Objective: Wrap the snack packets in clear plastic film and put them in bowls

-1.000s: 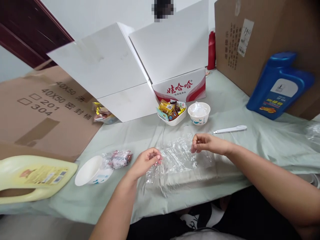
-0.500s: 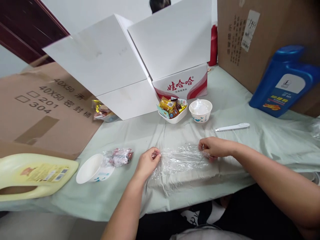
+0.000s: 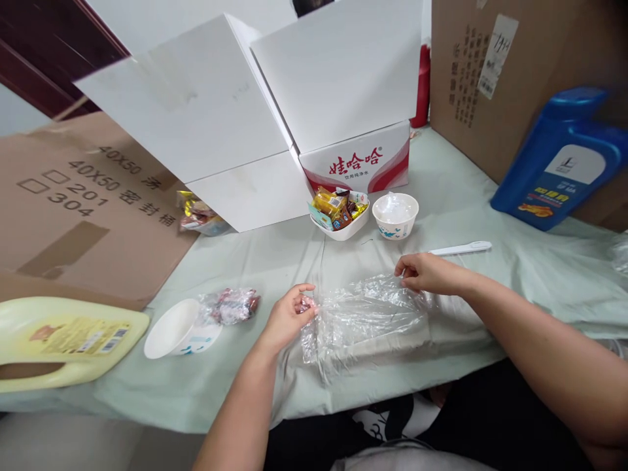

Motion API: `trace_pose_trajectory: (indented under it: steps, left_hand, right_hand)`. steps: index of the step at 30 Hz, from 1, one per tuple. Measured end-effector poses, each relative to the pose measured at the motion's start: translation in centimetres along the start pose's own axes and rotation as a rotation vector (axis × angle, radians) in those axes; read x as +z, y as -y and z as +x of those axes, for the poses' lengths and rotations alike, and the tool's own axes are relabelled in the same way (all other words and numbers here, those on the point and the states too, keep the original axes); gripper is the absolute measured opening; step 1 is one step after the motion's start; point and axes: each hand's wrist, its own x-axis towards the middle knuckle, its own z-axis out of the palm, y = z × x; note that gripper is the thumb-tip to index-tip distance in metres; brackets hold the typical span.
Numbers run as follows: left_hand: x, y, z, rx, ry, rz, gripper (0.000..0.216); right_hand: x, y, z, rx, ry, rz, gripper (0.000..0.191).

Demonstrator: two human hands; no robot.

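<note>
A crinkled sheet of clear plastic film (image 3: 367, 314) lies stretched over the cloth between my hands. My left hand (image 3: 289, 314) grips its left edge, the index finger lifted and a bunched bit of film at the fingers. At the upper right edge, my right hand (image 3: 426, 273) pinches the film with curled fingers. Just behind my right hand lies a white utility knife (image 3: 461, 248), its tip now hidden by the hand. To the left, a tipped white paper bowl (image 3: 171, 327) rests beside a red bundle in clear plastic (image 3: 238, 305).
Further back stand a bowl of wrapped snacks (image 3: 343, 226) and a paper bowl with clear plastic inside (image 3: 395, 222). White boxes (image 3: 338, 85) rise behind them. A blue jug (image 3: 554, 163) and carton are right; a pale yellow jug (image 3: 63, 327) and carton (image 3: 73, 209) are left.
My right hand has moved slightly up and right with the film's edge, covering the knife's tip. My left index finger has lifted, and the film lies more spread out.
</note>
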Motion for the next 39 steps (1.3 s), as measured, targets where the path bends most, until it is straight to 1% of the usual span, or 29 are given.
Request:
trace_pose_trajectory:
  steps: [2, 3, 7, 10, 11, 12, 14, 15, 16, 17, 18, 19, 20, 21, 22, 23, 24, 25, 28, 29, 30, 31, 32, 33, 34, 35, 36, 37, 39]
  left_hand:
    - [-0.1, -0.2, -0.1, -0.025, 0.037, -0.033, 0.052]
    - [0.0, -0.2, -0.1, -0.027, 0.04, -0.02, 0.052]
    - [0.6, 0.6, 0.2, 0.033, 0.003, 0.148, 0.046]
    - [0.7, 0.9, 0.2, 0.086, -0.026, 0.303, 0.046]
    - [0.5, 0.8, 0.1, 0.108, -0.069, 0.363, 0.047]
    - [0.4, 0.5, -0.1, 0.142, -0.148, 0.427, 0.048]
    - [0.3, -0.3, -0.7, 0.257, -0.394, 0.54, 0.043]
    - [0.3, -0.8, -1.0, 0.334, -0.512, 0.577, 0.037]
    - [0.6, -1.2, -1.3, 0.416, -0.576, 0.6, 0.029]
    - [1.0, -1.6, -1.6, 0.501, -0.569, 0.616, 0.021]
    - [1.6, -1.8, -1.7, 0.583, -0.487, 0.628, 0.017]
    - [2.3, -1.9, -1.7, 0.661, -0.345, 0.643, 0.017]
    - [3.1, -1.9, -1.6, 0.727, -0.172, 0.661, 0.02]
    - [3.8, -1.6, -1.4, 0.776, -0.006, 0.682, 0.025]
    - [4.4, -1.3, -1.1, 0.802, 0.13, 0.706, 0.034]
    - [5.0, -1.0, -0.9, 0.809, 0.225, 0.732, 0.044]
    - [5.3, -0.6, -0.6, 0.801, 0.282, 0.759, 0.052]
    - [5.6, -0.3, -0.5, 0.788, 0.307, 0.782, 0.056]
    - [5.6, 0.2, -0.4, 0.762, 0.31, 0.822, 0.059]
    - [5.6, 0.1, -0.4, 0.761, 0.31, 0.828, 0.059]
    - [5.5, 0.1, -0.5, 0.761, 0.312, 0.834, 0.059]
    - [5.5, -0.1, -0.5, 0.76, 0.314, 0.839, 0.059]
    - [5.6, -0.2, -0.6, 0.757, 0.315, 0.842, 0.06]
    - [5.6, -0.3, -0.6, 0.754, 0.318, 0.844, 0.06]
    - [5.6, -0.4, -0.5, 0.75, 0.322, 0.844, 0.06]
    - [5.6, -0.5, -0.5, 0.745, 0.328, 0.841, 0.06]
    - [5.4, -0.5, -0.4, 0.739, 0.334, 0.837, 0.06]
    - [5.2, -0.4, -0.2, 0.731, 0.34, 0.833, 0.059]
    - [4.5, -0.2, 0.1, 0.711, 0.326, 0.823, 0.058]
  right_hand:
    - [-0.3, 0.0, -0.2, 0.016, 0.018, -0.01, 0.018]
    - [-0.4, -0.1, -0.2, 0.032, -0.001, -0.039, 0.018]
    - [0.2, -0.3, 0.3, 0.098, -0.101, -0.215, 0.018]
    - [0.8, -0.5, 0.7, 0.094, -0.119, -0.315, 0.02]
    - [1.0, -0.5, 0.8, 0.088, -0.126, -0.338, 0.02]
    - [1.1, -0.6, 0.9, 0.082, -0.132, -0.355, 0.02]
    - [1.2, -0.6, 1.0, 0.075, -0.138, -0.38, 0.02]
    - [1.3, -0.6, 1.0, 0.074, -0.138, -0.389, 0.02]
    - [1.4, -0.5, 1.0, 0.074, -0.135, -0.395, 0.02]
    - [1.4, -0.4, 1.0, 0.076, -0.133, -0.398, 0.02]
    - [1.5, -0.2, 1.0, 0.078, -0.133, -0.401, 0.02]
    - [1.5, -0.1, 1.0, 0.08, -0.132, -0.403, 0.02]
    - [1.4, 0.0, 0.9, 0.079, -0.131, -0.404, 0.021]
    - [1.3, -0.1, 0.9, 0.077, -0.127, -0.403, 0.021]
    - [1.0, -0.2, 0.9, 0.078, -0.128, -0.403, 0.022]
    - [0.5, -0.5, 0.8, 0.089, -0.141, -0.407, 0.023]
    - [0.0, -0.9, 0.7, 0.112, -0.169, -0.417, 0.024]
    - [-0.7, -1.3, 0.6, 0.145, -0.214, -0.43, 0.026]
    - [-2.3, -2.1, -0.1, 0.225, -0.405, -0.445, 0.029]
    - [-2.4, -1.9, -0.4, 0.194, -0.453, -0.422, 0.028]
    - [-2.2, -1.5, -0.8, 0.111, -0.475, -0.388, 0.026]
    - [-1.7, -0.8, -1.1, -0.023, -0.461, -0.353, 0.025]
    - [-1.1, 0.0, -1.5, -0.192, -0.405, -0.324, 0.025]
    - [-0.4, 0.9, -1.8, -0.377, -0.306, -0.311, 0.027]
    - [0.3, 1.7, -2.0, -0.525, -0.177, -0.319, 0.029]
    - [0.8, 2.2, -2.2, -0.616, -0.043, -0.344, 0.03]
    - [1.1, 2.6, -2.4, -0.631, 0.073, -0.388, 0.028]
    - [1.1, 2.5, -2.5, -0.58, 0.156, -0.443, 0.024]
    - [0.3, 1.7, -2.6, -0.368, 0.211, -0.553, 0.012]
